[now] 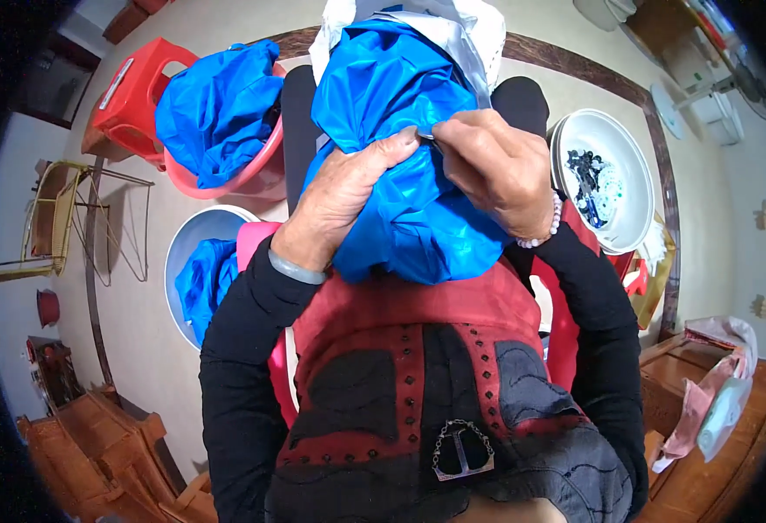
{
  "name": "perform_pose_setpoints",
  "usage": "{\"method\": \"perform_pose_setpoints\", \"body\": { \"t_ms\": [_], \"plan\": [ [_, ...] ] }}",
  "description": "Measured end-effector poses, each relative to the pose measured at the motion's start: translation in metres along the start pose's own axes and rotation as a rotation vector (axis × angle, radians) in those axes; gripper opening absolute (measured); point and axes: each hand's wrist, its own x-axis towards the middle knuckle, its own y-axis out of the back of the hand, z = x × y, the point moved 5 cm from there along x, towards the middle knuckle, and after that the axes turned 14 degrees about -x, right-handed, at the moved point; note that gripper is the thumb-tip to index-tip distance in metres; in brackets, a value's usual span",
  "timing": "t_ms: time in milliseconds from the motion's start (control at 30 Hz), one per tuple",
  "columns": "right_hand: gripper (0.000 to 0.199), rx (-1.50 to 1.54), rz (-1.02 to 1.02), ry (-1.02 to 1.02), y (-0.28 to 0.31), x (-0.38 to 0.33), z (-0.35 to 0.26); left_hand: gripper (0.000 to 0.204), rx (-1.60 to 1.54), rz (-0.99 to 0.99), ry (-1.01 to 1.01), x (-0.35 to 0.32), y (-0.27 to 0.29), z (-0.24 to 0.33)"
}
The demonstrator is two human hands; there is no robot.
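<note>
A heap of shiny blue fabric (383,83) is bunched on my lap and between my knees. My left hand (343,196) is closed on a fold of it, with the thumb pressed on top. Beside that thumb tip, my right hand (505,174) is pinched over the same fold, its fingers curled. A small, shiny, greyish bit shows at the right fingertips, too small to name. A white plastic bag (479,35) stands open behind the fabric, which spills over its near side.
At left, a pink basin (265,174) holds more blue fabric, next to a red stool (130,109). Nearer is a white basin (178,279) with blue fabric. At right, a white bowl (631,209) contains small black and clear pieces. Wooden furniture (104,444) stands lower left.
</note>
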Motion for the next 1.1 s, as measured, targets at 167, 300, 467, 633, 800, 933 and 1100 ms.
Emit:
{"method": "perform_pose_setpoints", "body": {
  "t_ms": [167,300,467,633,800,933,1100],
  "plan": [
    [0.028,-0.121,0.020,0.234,0.004,-0.004,-0.005,0.039,-0.003,0.019,-0.019,-0.004,-0.001,0.002],
    [0.030,-0.200,0.025,0.356,0.008,-0.008,-0.010,0.040,-0.118,0.047,0.027,-0.006,0.003,0.000],
    [0.029,-0.242,0.051,0.421,0.008,-0.014,-0.016,0.045,-0.010,-0.076,0.068,-0.015,-0.011,0.009],
    [0.026,-0.039,0.050,0.319,0.005,-0.015,-0.017,0.050,0.108,-0.119,-0.054,-0.017,-0.014,0.017],
    [0.024,0.254,0.050,0.056,-0.003,-0.019,-0.009,0.056,0.172,-0.124,-0.101,-0.015,-0.015,0.016],
    [0.021,0.376,-0.004,-0.110,-0.007,-0.020,-0.006,0.059,0.193,-0.124,-0.156,-0.016,-0.014,0.017],
    [0.014,0.524,-0.031,-0.258,-0.010,-0.022,0.000,0.063,0.218,-0.137,-0.126,-0.012,-0.014,0.014]
  ]
}}
